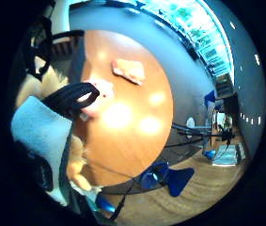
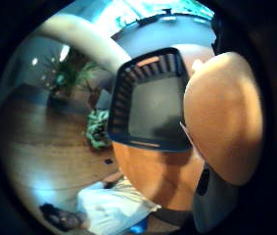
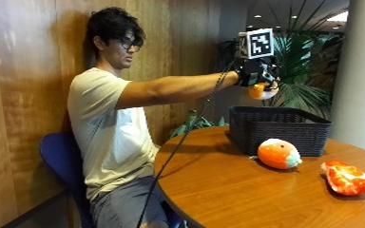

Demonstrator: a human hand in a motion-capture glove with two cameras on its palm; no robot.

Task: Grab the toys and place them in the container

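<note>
R hand (image 3: 256,76), gloved, grips smooth round orange toy (image 3: 260,90) up in air, directly over woven dark basket (image 3: 277,127) w/ open rectangular top. Plush orange ball toy (image 3: 279,153) touches basket's front wall at 6 o'clock. Flat red-orange toy (image 3: 347,177) at ball's 4 o'clock, nr round wood table (image 3: 233,190) edge.

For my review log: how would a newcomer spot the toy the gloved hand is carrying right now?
Start at the round wooden table and find the dark woven basket on it. Straight above the basket, the gloved right hand holds a small orange toy in its grip. Unlike the orange-and-white plush and red-orange plush, it is off the table.
</note>
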